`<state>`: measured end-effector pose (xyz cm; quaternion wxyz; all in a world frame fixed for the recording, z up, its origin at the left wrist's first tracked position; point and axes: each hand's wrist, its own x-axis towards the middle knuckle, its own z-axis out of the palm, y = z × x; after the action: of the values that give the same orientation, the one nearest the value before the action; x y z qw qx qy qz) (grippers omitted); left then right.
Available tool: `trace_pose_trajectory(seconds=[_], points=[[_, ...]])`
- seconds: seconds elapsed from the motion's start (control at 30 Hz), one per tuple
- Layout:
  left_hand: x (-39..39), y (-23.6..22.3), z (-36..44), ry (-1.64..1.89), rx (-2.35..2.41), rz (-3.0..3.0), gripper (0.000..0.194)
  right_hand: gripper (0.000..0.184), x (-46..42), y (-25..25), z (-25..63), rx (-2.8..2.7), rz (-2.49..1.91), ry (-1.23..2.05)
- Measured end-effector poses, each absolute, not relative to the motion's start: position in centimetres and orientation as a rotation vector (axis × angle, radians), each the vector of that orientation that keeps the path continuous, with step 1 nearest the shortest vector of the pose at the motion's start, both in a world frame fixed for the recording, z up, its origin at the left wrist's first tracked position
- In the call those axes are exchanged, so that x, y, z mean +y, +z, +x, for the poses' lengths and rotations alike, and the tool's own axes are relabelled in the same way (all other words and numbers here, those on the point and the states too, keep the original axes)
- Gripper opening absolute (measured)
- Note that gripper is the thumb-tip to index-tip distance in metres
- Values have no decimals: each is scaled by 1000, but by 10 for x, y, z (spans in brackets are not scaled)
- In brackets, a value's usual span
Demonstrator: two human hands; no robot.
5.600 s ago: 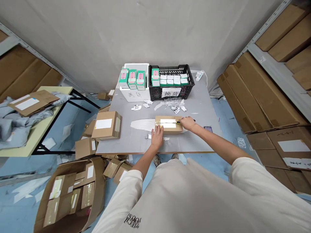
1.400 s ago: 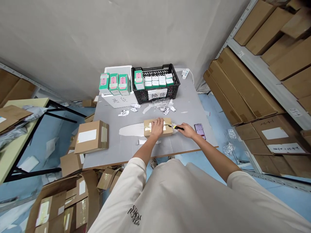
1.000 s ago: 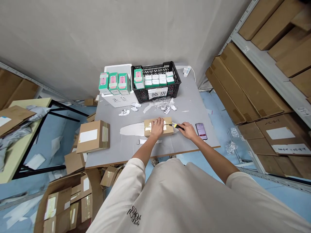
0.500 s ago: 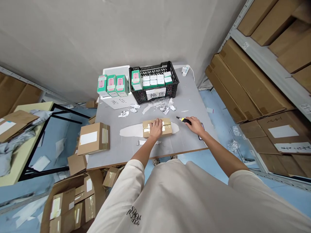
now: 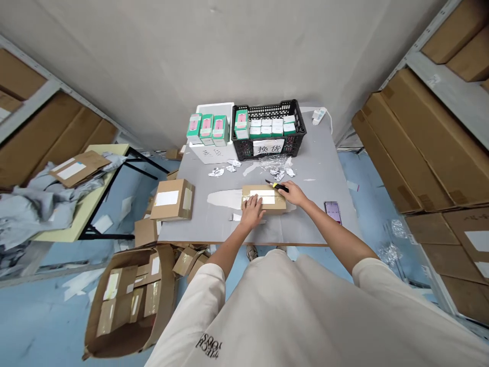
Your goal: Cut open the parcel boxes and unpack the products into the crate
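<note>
A small taped cardboard box (image 5: 275,208) with a white label lies on the grey table in front of me. My left hand (image 5: 252,211) rests on its left part, fingers spread over the top and label edge. In my right hand (image 5: 295,193) is a black and yellow utility knife (image 5: 275,185), gripped by its handle. The blade points left, above the box's far edge; whether it touches the cardboard I cannot tell. White paper strips (image 5: 223,199) stick out around the box on the tabletop.
Behind stand a black crate (image 5: 269,112) and a white bin (image 5: 212,153) holding green-and-white boxes. Crumpled paper (image 5: 216,173) and plastic wrap lie before them. A larger carton (image 5: 167,200) is on the left, a phone (image 5: 333,212) on the right. An open carton (image 5: 164,295) sits on the floor.
My right hand has brought the knife left to the box. My left hand has shifted to the box's left part, uncovering the label. The camera view has turned left.
</note>
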<state>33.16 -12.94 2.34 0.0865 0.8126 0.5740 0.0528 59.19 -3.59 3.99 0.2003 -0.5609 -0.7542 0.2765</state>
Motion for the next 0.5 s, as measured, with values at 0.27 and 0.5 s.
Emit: trace_pose_trajectory(seconds=[0.27,0.5], points=[[-140,21,318,96,1823,2301,77,29,-27,35,549,-2336,-1676,764],[-126,12,326,234,1907,2124,68,38,-54,36,571,-2235,-1801,798]])
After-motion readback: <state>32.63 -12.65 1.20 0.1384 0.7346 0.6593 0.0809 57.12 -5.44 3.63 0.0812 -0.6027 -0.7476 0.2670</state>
